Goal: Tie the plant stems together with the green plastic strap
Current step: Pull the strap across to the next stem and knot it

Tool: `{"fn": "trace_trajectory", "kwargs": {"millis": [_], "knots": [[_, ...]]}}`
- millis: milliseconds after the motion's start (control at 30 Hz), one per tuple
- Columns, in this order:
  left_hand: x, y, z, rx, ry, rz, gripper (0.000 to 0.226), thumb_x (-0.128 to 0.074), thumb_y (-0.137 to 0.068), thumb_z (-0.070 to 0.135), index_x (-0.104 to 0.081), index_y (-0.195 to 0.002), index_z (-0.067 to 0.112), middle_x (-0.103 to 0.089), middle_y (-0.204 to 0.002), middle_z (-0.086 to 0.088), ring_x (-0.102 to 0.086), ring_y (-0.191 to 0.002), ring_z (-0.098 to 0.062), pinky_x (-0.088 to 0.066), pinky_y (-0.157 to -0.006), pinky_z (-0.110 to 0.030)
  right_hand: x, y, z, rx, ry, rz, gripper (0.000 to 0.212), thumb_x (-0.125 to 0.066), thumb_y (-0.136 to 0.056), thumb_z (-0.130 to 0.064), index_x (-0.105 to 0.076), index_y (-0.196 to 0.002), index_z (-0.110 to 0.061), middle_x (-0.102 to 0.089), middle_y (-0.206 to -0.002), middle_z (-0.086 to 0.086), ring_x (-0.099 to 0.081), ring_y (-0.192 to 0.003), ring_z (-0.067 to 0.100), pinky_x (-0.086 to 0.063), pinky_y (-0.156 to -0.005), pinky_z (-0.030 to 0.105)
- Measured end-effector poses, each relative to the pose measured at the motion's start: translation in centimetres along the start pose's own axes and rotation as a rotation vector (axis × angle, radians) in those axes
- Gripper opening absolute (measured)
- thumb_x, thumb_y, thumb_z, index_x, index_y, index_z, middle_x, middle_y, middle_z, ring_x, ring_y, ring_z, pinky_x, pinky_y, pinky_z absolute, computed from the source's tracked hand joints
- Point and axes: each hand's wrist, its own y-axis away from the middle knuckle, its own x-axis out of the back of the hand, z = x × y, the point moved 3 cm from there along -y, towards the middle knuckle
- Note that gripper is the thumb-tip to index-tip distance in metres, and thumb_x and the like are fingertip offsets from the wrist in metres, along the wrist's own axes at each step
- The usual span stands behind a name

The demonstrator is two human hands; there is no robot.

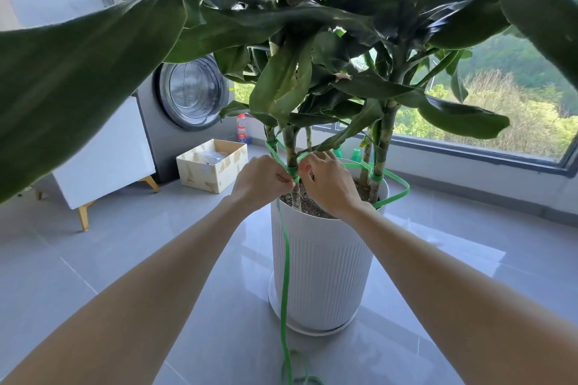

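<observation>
Glossy grey tile floor [150,247], daylight bouncing off it. Big window [506,109] on right, dark frame, sunny green hillside outside. Grey front-load washer [190,94] back left, white cabinet [103,159] on wooden legs beside it, open box [203,176] and red-blue bottle [241,130] on floor nearby.

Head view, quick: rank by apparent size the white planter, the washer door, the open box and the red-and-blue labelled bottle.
1. white planter, largest.
2. washer door and open box: these look about alike, and the door sits farther back, so I leave them unranked.
3. bottle, smallest.
</observation>
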Motion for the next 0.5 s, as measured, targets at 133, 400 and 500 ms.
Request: {"fn": "trace_trajectory", "kwargs": {"millis": [133,400,500], "knots": [[0.1,0.1,-0.2,-0.034,-0.153,0.035,0.016,-0.062,-0.078,0.024,-0.074,-0.068,0.020,-0.069,-0.067,0.001,-0.063,-0.065,-0.021,-0.055,-0.067,-0.035,-0.3,0.2,-0.1,0.043,0.062,0.018,0.022,-0.045,-0.098,-0.021,-0.063,-0.100,-0.010,-0.063,-0.105,0.005,-0.048,-0.107,0.020,-0.041,-0.090,0.033],[0.0,0.5,-0.7,-0.006,0.005,0.092,0.015,-0.067,-0.083,0.019,-0.076,-0.093,0.014,-0.074,-0.089,-0.005,-0.066,-0.076,-0.021,-0.047,-0.070,-0.025,-0.7,0.6,-0.2,0.112,0.121,0.087,0.015,-0.050,-0.095,-0.016,-0.062,-0.097,-0.008,-0.060,-0.100,0.006,-0.050,-0.101,0.023,-0.045,-0.088,0.036],[-0.5,0.3,-1.1,-0.050,-0.018,0.063,0.014,-0.063,-0.086,0.017,-0.075,-0.094,0.013,-0.073,-0.089,-0.005,-0.067,-0.077,-0.022,-0.046,-0.067,-0.024,-0.7,0.5,-0.1,0.093,0.114,0.088,0.017,-0.047,-0.096,-0.017,-0.062,-0.098,-0.008,-0.060,-0.101,0.005,-0.050,-0.101,0.022,-0.043,-0.088,0.036]]}}
